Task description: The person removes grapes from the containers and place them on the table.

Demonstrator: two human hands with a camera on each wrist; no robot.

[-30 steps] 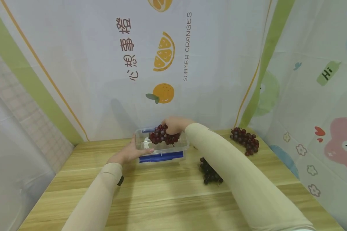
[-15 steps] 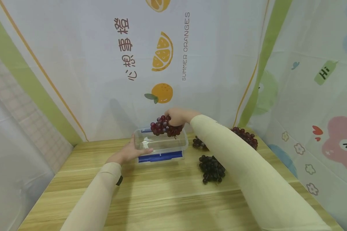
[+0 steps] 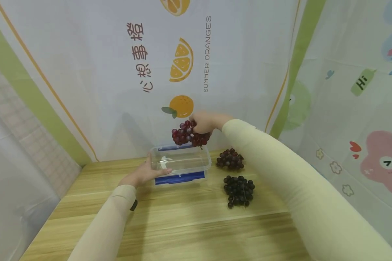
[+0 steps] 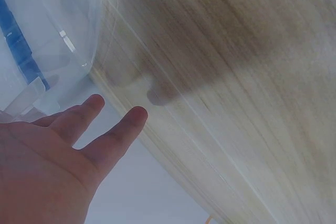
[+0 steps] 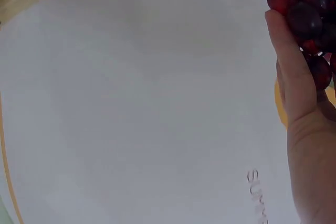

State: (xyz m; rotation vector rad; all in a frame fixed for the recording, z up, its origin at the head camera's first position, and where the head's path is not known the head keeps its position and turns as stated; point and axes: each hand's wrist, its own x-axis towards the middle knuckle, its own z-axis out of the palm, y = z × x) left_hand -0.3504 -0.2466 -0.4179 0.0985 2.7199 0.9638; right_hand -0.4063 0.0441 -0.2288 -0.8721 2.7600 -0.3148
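My right hand [image 3: 205,122] pinches a bunch of red grapes [image 3: 183,134] and holds it raised over the back right of a clear plastic box [image 3: 191,169]. The box is a lidless food container with blue side clips. My left hand [image 3: 143,174] rests at its left end, thumb along the front rim and fingers against the end wall. Extended fingers of this hand show beside the box's wall [image 4: 58,35] in the left wrist view. In the right wrist view, glossy dark red grapes [image 5: 304,22] lie against my finger, and the rest of the bunch is cut off.
To the right of the box lies a dark red grape bunch [image 3: 230,159], with a black grape bunch [image 3: 239,190] nearer me. They lie on a wooden table [image 3: 170,224]. A white printed curtain [image 3: 111,87] hangs right behind the table.
My right hand has lifted the red grapes up out of the box and slightly right. My left hand stays at the box. The sleeve now hides the far right grapes and uncovers the nearer bunches.
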